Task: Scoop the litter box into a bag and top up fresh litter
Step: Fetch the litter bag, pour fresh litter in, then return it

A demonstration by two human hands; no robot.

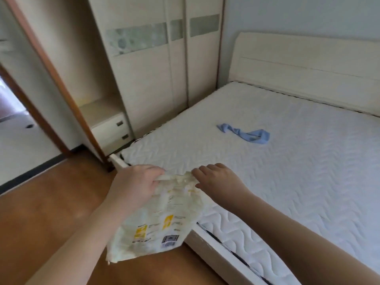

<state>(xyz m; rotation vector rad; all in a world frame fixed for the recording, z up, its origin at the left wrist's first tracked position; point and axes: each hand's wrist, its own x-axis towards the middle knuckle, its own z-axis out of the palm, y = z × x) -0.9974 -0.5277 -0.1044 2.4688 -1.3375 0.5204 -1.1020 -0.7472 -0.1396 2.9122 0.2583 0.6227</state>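
A cream plastic litter bag (156,227) with yellow patches and a printed code hangs in front of me over the corner of the bed. My left hand (135,186) grips its crumpled top edge on the left. My right hand (218,179) rests at the top edge on the right, fingers curled down against the plastic; whether it pinches the bag is unclear. The bag sags and looks mostly slack. No litter box or scoop is in view.
A bed with a bare white quilted mattress (287,171) fills the right side, with a blue cloth (246,134) lying on it. A cream wardrobe (156,79) and small drawers (112,130) stand behind. Wooden floor (51,212) lies to the left, and an open doorway (18,130) at far left.
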